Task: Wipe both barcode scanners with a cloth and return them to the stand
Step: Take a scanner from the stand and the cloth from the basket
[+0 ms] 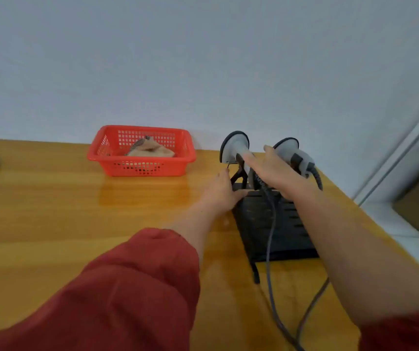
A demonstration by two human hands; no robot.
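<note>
Now the open right hand (266, 167) touches the left scanner (236, 145) while the open left hand (222, 190) braces the stand (279, 224).

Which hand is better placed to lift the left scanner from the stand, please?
Right: the right hand has straight fingers on the left scanner; the left hand only rests against the stand.

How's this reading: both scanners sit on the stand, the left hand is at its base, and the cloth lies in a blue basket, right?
One thing is off: the basket is red, not blue. The head view shows the cloth lying in it, the left scanner and right scanner on the stand, and the left hand at its base.
</note>
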